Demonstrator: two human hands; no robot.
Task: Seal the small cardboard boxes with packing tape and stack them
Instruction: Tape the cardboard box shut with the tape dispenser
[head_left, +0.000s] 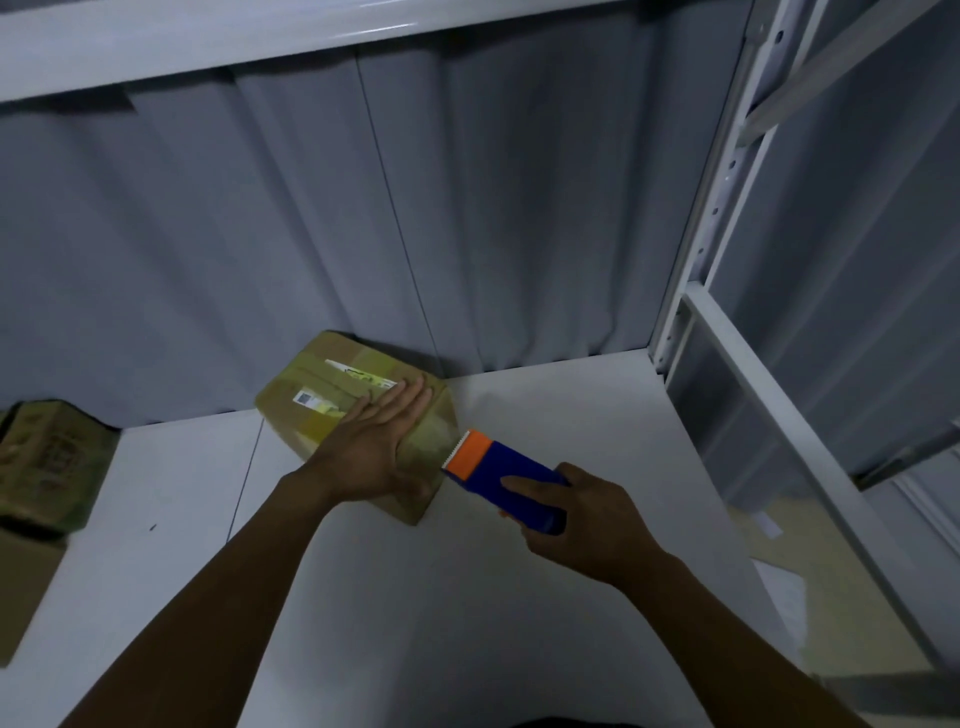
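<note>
Tape dispenser (506, 480) in right hand (587, 525) aims orange end at box (317, 410).

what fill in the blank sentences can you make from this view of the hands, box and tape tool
1. The left hand rests ____ on top of the cardboard box.
2. The right hand grips a blue tape dispenser whose front end is ____.
3. The cardboard box stands on a ____ shelf.
4. A second box sits at the ____ edge of the view.

Missing words: flat; orange; white; left
</note>
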